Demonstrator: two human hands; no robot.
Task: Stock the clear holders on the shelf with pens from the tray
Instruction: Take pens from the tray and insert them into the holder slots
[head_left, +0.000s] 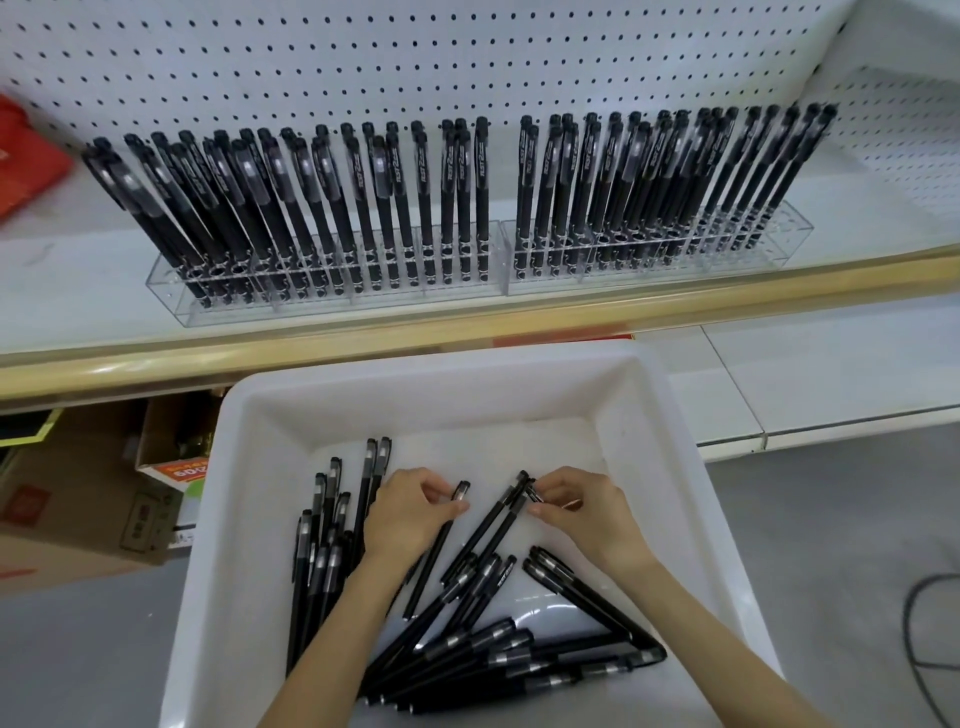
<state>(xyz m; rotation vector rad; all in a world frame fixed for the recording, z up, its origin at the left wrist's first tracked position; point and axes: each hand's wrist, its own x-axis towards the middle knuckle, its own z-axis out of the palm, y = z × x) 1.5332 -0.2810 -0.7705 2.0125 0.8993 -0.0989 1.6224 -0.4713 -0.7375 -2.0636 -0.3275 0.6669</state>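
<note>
A white tray (691, 467) in front of the shelf holds several loose black pens (493, 654). My left hand (410, 512) is in the tray and pinches the cap end of one black pen (434, 556). My right hand (582, 512) pinches the cap end of another black pen (491, 527) that lies slanted beside it. On the shelf stand two clear holders, the left one (171, 306) and the right one (795, 231), both packed with upright black pens. A few holes at the front left of the left holder look empty.
A white pegboard (363, 62) backs the shelf, and a tan rail (311, 348) runs along its front edge. A red item (26, 156) lies at the shelf's far left. Cardboard boxes (78, 499) sit under the shelf at left. A black cable (924, 623) lies on the grey floor.
</note>
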